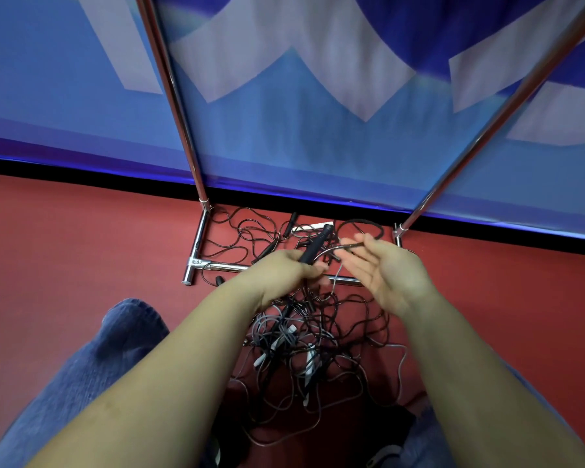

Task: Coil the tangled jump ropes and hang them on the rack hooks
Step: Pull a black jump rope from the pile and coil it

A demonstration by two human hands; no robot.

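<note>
Your knee in blue jeans (92,359) is down low on the left, so you look to be crouched close to the mess. Between your arms, on the red floor (65,238), lies the pile of tangled jump ropes (318,339), black and grey cords all mixed up.

Your left hand (284,271) is wrapped tight around a black handle (314,244), which pokes up and away from you. That gives you one end to start from. Your right hand (385,268) is flat and loose, palm up, with a black cord (348,245) lying across the fingertips. I think you are feeding it round to make a loop.

Most rope sits below your hands, by the rack's bottom bars (227,266). No hooks show.
</note>
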